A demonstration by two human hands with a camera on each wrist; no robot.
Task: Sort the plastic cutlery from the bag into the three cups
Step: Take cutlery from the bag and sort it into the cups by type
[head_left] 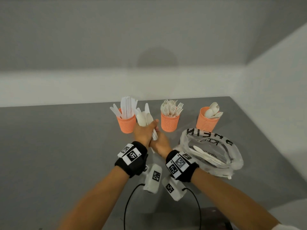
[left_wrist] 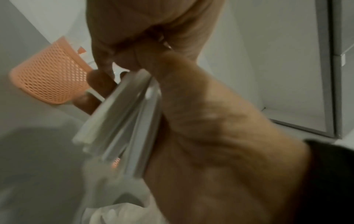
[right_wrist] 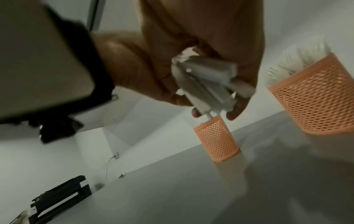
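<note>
Three orange mesh cups stand in a row: the left cup [head_left: 126, 123] holds knives, the middle cup [head_left: 169, 122] forks, the right cup [head_left: 207, 122] spoons. My left hand [head_left: 148, 129] grips a bundle of white cutlery [head_left: 144, 117], with spoons and a knife fanning upward between the left and middle cups. Just below it, my right hand [head_left: 158, 141] grips the handle ends [right_wrist: 206, 84]. The handles [left_wrist: 124, 121] cross my left palm. A clear printed bag [head_left: 212, 146] lies to the right with more cutlery [head_left: 206, 155] inside.
The grey table [head_left: 66, 146] meets a white wall behind the cups and ends at its right edge, just past the bag. Cables hang from both wrist cameras near the front edge. In the right wrist view, a black frame-like object [right_wrist: 61, 197] lies far left.
</note>
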